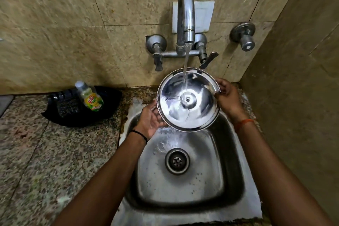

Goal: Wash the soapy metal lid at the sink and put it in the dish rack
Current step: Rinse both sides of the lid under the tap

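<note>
I am gripping the metal lid (pixel 189 100) at its right rim with my right hand (pixel 226 97), fingers curled over the edge, while my left hand (pixel 151 121) is lying flat with relaxed fingers against the lower left rim, propping it rather than clutching it. I am holding the lid above the back of the sink (pixel 233 180), hollow side up and tilted toward me, and the stream (pixel 186 71) from the tap (pixel 186 16) is falling into its middle and spreading over the metal. I am judging this as the rinsing step: no suds are showing on the face I can see, but the underside is hidden from me.

Next I am expecting to turn the lid so the water reaches the other face, then shake it off and carry it away; wet steel is likely to be slippery, so the right-hand grip needs to stay firm.

To the left on the stone counter (pixel 45 161) a dish-soap bottle (pixel 90 97) is lying in a black holder (pixel 73 106), and I cannot tell whether that holder is the dish rack. The tap levers (pixel 208 59) are sitting close behind the lid's far rim, and the wall corner is crowding my right side
</note>
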